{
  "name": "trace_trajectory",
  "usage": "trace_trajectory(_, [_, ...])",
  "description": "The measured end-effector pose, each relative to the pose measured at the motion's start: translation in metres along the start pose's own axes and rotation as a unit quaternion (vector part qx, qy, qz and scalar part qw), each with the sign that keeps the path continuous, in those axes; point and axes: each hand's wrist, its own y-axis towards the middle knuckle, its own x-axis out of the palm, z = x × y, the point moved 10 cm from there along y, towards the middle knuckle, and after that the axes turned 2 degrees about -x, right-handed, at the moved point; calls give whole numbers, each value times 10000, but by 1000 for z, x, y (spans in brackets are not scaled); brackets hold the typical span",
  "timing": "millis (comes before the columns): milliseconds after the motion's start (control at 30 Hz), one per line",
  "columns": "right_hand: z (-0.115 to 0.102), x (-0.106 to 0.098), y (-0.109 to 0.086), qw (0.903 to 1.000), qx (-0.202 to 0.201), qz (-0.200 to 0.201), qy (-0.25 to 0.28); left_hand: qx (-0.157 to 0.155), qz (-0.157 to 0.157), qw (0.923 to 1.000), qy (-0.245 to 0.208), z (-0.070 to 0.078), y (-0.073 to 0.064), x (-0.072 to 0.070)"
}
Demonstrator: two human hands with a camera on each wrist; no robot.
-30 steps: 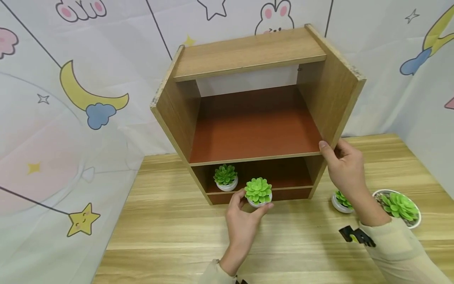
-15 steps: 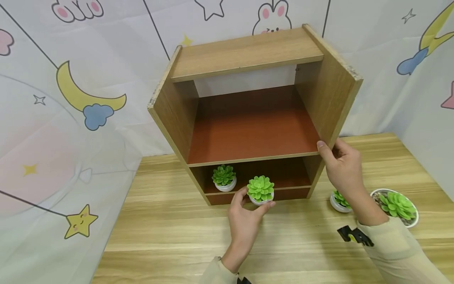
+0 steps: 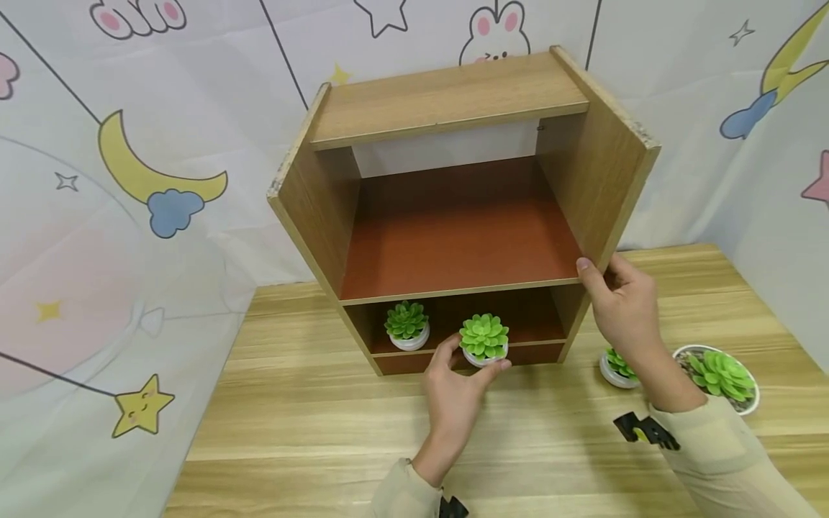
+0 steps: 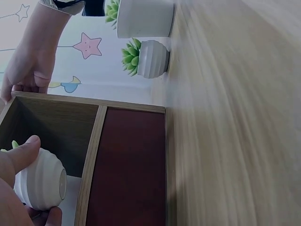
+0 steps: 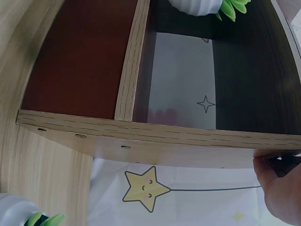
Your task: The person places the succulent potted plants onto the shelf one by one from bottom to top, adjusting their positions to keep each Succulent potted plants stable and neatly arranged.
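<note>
- White cloth, printed with two yellow moons (each paired with a blue cloud) and one bunny, hung behind a wood-grain table and one shelf unit in the head view.
- Four green plants in white pots showed there: one held plant at the lower compartment's mouth, pinched by the left hand; one shelf plant inside, left of it; one small plant and one larger plant on the table. One right hand gripped the unit's side panel.
- Left wrist view: three pots appeared, the held one tilted between thumb and fingers.
- Right wrist view: two pots showed partly, beside one smiling star; which pot was at the top, I couldn't tell.
</note>
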Motion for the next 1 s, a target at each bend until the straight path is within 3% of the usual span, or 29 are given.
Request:
trace_trajectory(500, [-3, 0, 0, 9999, -107, 69, 115, 57, 168, 9997, 186, 8, 10, 6])
trace_trajectory(1000, [-4, 0, -1, 9998, -36, 98, 166, -68, -75, 9994, 318, 5, 19, 14])
